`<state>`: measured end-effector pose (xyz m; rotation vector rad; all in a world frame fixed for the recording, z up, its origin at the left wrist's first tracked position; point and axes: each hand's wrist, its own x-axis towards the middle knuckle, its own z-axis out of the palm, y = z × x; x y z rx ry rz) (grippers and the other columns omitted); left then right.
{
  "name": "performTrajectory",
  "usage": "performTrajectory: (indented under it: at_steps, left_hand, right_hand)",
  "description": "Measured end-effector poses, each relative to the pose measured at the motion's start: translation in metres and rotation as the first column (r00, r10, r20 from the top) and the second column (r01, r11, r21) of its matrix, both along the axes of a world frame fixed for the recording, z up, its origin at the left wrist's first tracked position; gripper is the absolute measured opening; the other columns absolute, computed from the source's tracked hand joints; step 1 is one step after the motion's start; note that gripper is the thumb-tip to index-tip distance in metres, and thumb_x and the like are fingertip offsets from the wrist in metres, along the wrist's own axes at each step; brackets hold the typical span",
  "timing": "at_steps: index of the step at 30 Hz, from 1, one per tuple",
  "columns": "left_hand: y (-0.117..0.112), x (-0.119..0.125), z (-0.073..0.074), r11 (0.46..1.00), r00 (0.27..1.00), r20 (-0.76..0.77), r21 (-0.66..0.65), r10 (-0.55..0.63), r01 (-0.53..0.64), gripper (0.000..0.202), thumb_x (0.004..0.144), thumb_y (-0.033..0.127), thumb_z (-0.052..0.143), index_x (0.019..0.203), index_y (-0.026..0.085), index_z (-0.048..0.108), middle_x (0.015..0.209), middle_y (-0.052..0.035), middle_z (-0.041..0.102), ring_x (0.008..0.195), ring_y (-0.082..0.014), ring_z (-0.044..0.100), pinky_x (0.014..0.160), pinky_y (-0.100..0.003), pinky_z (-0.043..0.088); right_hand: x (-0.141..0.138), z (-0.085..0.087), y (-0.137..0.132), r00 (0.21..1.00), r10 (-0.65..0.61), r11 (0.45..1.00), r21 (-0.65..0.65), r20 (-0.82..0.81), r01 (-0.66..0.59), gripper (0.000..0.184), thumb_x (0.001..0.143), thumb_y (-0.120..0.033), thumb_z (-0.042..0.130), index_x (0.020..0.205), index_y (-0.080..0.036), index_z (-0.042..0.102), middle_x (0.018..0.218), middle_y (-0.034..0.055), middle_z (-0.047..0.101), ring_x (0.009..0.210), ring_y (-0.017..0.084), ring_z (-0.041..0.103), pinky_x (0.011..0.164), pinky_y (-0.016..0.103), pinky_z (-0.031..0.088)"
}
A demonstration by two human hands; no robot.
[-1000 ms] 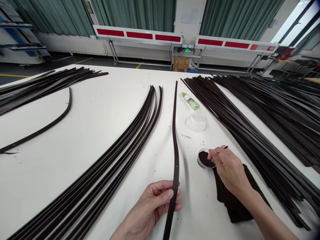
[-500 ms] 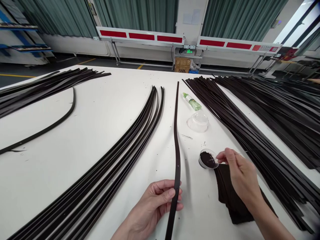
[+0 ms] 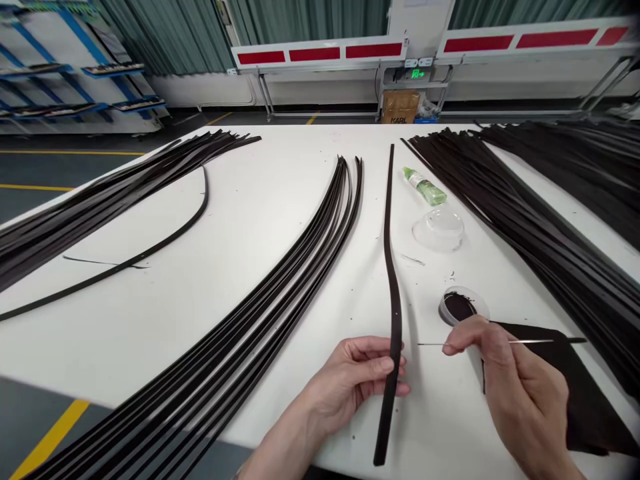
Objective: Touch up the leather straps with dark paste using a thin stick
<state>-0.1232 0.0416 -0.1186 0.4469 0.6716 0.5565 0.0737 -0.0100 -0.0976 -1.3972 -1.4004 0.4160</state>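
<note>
My left hand (image 3: 357, 377) pinches a long, flat black strip (image 3: 393, 287) between thumb and fingers, close to its near end. The strip runs away from me across the white table, its lower part raised off the surface. In my right hand (image 3: 520, 387) is a thin metal needle-like tool (image 3: 530, 341), its fine tip pointing left, a short gap from the strip. Just beyond that hand sits a small clear cup (image 3: 481, 308) with dark contents. A folded black cloth (image 3: 585, 393) lies beneath and beside the right hand, partly covered by it.
A bundle of black strips (image 3: 280, 280) lies left of my left hand, overhanging the near edge. More strip piles lie at far left (image 3: 150, 167) and right (image 3: 500, 193). A green bottle (image 3: 425, 186) and a clear lid (image 3: 439, 230) rest beyond the cup.
My right hand has drawn the tool back from the cup and brought its tip toward the strip. The left hand keeps its hold. The whole view has swung left.
</note>
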Motion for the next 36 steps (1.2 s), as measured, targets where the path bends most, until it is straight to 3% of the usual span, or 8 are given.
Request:
performTrajectory:
  at_steps: [5, 9, 22, 30, 36]
  left_hand:
    - [0.0, 0.001, -0.003, 1.0, 1.0, 0.031, 0.003, -0.002, 0.002, 0.025, 0.072, 0.018, 0.082, 0.095, 0.011, 0.074, 0.086, -0.0078, 0.07, 0.081, -0.0158, 0.064, 0.077, -0.033, 0.058]
    - [-0.001, 0.001, -0.003, 1.0, 1.0, 0.022, -0.008, 0.018, -0.017, 0.027, 0.07, 0.018, 0.084, 0.094, 0.012, 0.074, 0.087, -0.008, 0.071, 0.081, -0.0165, 0.065, 0.076, -0.033, 0.058]
    - [0.0, 0.002, -0.001, 1.0, 1.0, 0.007, -0.004, 0.003, -0.003, 0.029, 0.068, 0.019, 0.085, 0.093, 0.011, 0.074, 0.084, -0.0072, 0.07, 0.078, -0.0158, 0.064, 0.075, -0.032, 0.058]
    - [-0.001, 0.001, -0.003, 1.0, 1.0, 0.014, 0.009, -0.002, 0.002, 0.027, 0.071, 0.018, 0.083, 0.095, 0.011, 0.074, 0.088, -0.0083, 0.07, 0.082, -0.0173, 0.066, 0.076, -0.033, 0.058]
    - [-0.001, 0.002, -0.003, 1.0, 1.0, 0.009, 0.002, 0.013, -0.013, 0.026, 0.071, 0.017, 0.082, 0.095, 0.011, 0.074, 0.087, -0.0085, 0.071, 0.081, -0.0173, 0.066, 0.075, -0.033, 0.058]
  right_hand:
    - [-0.005, -0.007, -0.004, 0.972, 0.223, 0.963, 0.136, 0.079, -0.232, 0.026, 0.094, -0.005, 0.04, 0.094, -0.019, 0.062, 0.085, 0.0046, 0.066, 0.083, 0.018, 0.062, 0.076, 0.035, 0.048]
    - [-0.008, -0.009, -0.002, 0.942, 0.306, 0.919, 0.216, 0.136, -0.329, 0.031, 0.087, 0.005, 0.043, 0.102, -0.018, 0.058, 0.088, 0.0049, 0.067, 0.081, 0.018, 0.061, 0.073, 0.037, 0.049]
    - [-0.015, -0.001, 0.005, 0.924, 0.304, 0.924, 0.164, 0.232, -0.345, 0.029, 0.09, 0.0, 0.041, 0.103, -0.018, 0.06, 0.08, 0.004, 0.067, 0.078, 0.017, 0.062, 0.072, 0.035, 0.05]
    - [-0.02, 0.004, 0.005, 0.921, 0.274, 0.924, 0.192, 0.277, -0.332, 0.029, 0.091, -0.001, 0.04, 0.1, -0.02, 0.059, 0.076, 0.0033, 0.068, 0.072, 0.017, 0.063, 0.065, 0.032, 0.05]
    - [-0.02, 0.0, 0.003, 0.921, 0.262, 0.92, 0.214, 0.288, -0.328, 0.031, 0.089, 0.003, 0.041, 0.105, -0.018, 0.057, 0.08, 0.0046, 0.068, 0.078, 0.017, 0.062, 0.068, 0.033, 0.05]
